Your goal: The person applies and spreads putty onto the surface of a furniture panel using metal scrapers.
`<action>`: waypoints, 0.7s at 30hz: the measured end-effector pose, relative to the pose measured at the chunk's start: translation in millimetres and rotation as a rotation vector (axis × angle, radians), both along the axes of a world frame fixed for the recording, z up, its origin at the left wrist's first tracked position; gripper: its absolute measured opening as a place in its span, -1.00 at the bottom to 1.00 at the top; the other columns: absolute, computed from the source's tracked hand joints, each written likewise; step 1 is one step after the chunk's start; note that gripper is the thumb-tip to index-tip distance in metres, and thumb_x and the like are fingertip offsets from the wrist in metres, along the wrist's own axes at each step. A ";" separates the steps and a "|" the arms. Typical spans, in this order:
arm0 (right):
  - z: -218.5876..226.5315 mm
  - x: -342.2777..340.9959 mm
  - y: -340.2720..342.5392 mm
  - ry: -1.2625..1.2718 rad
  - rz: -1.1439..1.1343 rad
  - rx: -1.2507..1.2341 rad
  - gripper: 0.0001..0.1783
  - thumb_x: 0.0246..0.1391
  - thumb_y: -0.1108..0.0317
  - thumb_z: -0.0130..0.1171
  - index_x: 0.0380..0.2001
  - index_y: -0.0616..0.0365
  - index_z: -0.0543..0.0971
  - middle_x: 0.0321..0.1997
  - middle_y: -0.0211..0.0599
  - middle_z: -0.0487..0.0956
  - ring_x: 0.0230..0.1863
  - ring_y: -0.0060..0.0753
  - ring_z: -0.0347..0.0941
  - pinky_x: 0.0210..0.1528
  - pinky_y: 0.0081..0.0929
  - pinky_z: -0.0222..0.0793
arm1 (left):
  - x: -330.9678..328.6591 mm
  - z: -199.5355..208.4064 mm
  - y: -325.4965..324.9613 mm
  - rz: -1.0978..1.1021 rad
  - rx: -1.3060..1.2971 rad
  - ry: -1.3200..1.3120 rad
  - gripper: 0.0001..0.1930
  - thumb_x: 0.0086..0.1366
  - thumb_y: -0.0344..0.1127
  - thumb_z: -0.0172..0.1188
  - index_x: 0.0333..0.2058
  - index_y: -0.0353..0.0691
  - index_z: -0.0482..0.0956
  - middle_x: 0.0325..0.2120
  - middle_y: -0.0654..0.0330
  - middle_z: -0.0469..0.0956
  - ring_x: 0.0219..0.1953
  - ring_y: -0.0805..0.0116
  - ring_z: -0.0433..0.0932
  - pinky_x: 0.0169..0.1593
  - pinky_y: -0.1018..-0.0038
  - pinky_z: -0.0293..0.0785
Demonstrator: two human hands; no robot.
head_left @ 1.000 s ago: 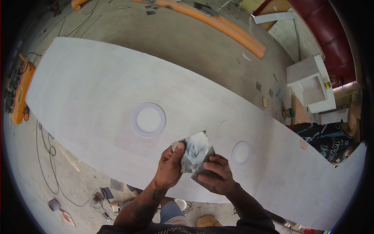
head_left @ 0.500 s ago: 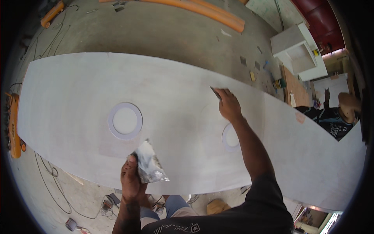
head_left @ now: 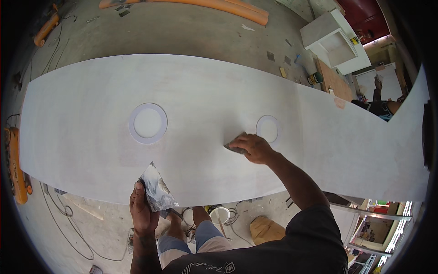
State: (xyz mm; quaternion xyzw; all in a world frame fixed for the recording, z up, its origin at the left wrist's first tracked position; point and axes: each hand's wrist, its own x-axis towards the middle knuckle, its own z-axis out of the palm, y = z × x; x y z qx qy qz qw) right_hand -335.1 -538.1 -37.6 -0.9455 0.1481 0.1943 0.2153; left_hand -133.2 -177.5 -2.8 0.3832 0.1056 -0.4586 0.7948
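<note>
A large white panel spreads out in front of me. Two pale lavender rings are on it: a left ring and a smaller right ring. At the near edge my left hand grips a metal putty board, a shiny sheet smeared with whitish and grey paste. Fingers bent, my right hand holds a thin scraper low over the panel, just below and left of the smaller ring. Whether its blade touches the surface I cannot tell.
Orange pipes lie on the floor beyond the panel. An orange machine stands at the left end, with cables nearby. A white bucket is below the near edge. At far right are a white cabinet and another person.
My right hand has come nearer and to the left with the scraper, from the panel's far side to its middle. The putty board has shifted slightly left. The view has tilted.
</note>
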 end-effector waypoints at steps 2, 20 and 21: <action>1.3 -28.5 29.4 -0.050 -0.038 0.015 -0.42 -0.05 0.60 0.21 0.05 -0.21 0.55 0.07 -0.40 0.49 0.10 -0.22 0.45 0.18 -0.21 0.40 | 1.0 4.7 10.6 0.019 0.019 0.014 -0.51 0.52 -0.06 -0.09 0.15 -0.41 0.38 -0.03 0.05 0.57 0.00 0.25 0.59 0.07 0.30 0.55; 96.1 -7.8 326.5 -0.867 -1.366 1.565 -0.79 0.27 0.43 0.09 -0.06 0.18 0.57 -0.11 -0.41 0.61 -0.07 -0.55 0.50 -0.01 -0.48 0.42 | -17.6 66.6 34.8 -0.061 0.200 -0.894 -0.60 0.52 -0.12 -0.02 -0.52 -0.14 0.23 -0.57 0.53 0.18 -0.46 0.67 0.10 -0.40 0.61 0.07; 98.6 -0.2 331.1 -0.898 -1.365 1.568 -0.79 0.27 0.43 0.09 -0.06 0.18 0.57 -0.11 -0.41 0.61 -0.07 -0.55 0.50 -0.01 -0.48 0.42 | -16.1 73.2 33.2 -0.053 0.187 -0.955 -0.60 0.51 -0.12 -0.01 -0.53 -0.15 0.23 -0.56 0.53 0.18 -0.45 0.67 0.10 -0.40 0.61 0.08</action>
